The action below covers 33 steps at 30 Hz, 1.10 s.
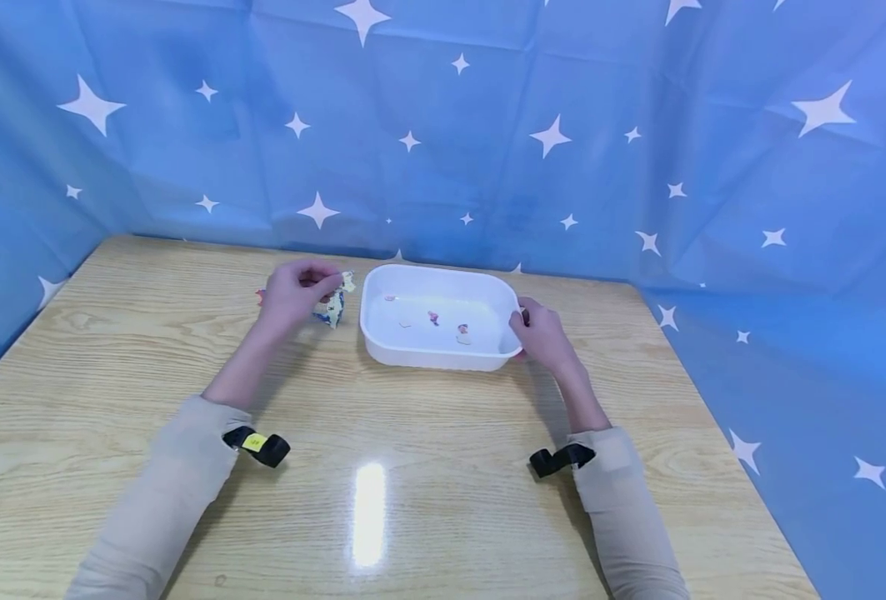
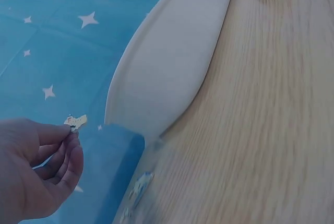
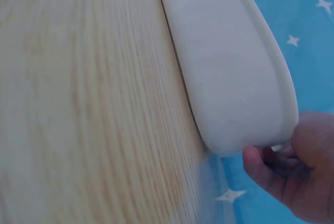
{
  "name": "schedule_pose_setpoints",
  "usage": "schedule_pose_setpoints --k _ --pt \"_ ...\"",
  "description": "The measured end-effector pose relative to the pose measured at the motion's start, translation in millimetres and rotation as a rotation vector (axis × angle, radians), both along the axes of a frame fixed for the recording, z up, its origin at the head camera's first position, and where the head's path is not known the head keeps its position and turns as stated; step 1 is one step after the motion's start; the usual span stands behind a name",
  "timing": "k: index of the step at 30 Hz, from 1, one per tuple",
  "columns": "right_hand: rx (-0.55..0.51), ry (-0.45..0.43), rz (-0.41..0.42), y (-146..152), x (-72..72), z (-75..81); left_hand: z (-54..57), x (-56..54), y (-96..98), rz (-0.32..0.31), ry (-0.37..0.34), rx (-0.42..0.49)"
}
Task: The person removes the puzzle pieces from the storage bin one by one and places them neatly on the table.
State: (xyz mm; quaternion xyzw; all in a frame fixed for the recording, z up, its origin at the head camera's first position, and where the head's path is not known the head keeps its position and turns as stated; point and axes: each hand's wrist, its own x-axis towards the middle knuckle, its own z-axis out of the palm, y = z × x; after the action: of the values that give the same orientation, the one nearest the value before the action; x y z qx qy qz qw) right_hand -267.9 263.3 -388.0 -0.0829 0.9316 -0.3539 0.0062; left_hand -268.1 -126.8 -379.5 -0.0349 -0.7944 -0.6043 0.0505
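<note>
A white plastic tub (image 1: 435,359) with rounded corners stands upright near the back of the table. My right hand (image 1: 542,335) grips its right end at the rim, and in the right wrist view the thumb and fingers of that hand (image 3: 308,169) curl at the tub's end. Left of the tub, my left hand (image 1: 296,293) pinches a small pale scrap with printed marks (image 2: 76,122) between thumb and fingertips. Below that hand, a blue and cream scrap (image 1: 332,310) lies on the table. Several small reddish and pale bits (image 1: 433,317) lie on the tub's floor.
The wooden table (image 1: 443,467) runs back to a blue curtain (image 1: 443,125) with white stars, close behind the tub. A bit of red (image 1: 260,296) shows just left of the left hand. Black straps (image 1: 266,447) circle both sleeved wrists.
</note>
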Motion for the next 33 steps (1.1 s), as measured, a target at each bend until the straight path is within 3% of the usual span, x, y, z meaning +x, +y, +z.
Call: schedule_pose_setpoints --k 8,18,25,33 --pt "0.002 -0.002 0.002 0 -0.9 -1.2 -5.7 2.1 -34.8 0.063 -0.100 -0.008" --pt "0.019 -0.002 -0.008 0 -0.8 -0.5 -16.1 3.3 -74.6 0.129 -0.122 -0.051" --pt "0.015 -0.010 -0.010 0 -0.7 1.4 -19.8 5.9 -92.9 0.190 -0.201 -0.099" --pt "0.030 -0.008 -0.011 0 -0.8 0.6 -24.0 5.9 -111.5 0.256 -0.233 -0.178"
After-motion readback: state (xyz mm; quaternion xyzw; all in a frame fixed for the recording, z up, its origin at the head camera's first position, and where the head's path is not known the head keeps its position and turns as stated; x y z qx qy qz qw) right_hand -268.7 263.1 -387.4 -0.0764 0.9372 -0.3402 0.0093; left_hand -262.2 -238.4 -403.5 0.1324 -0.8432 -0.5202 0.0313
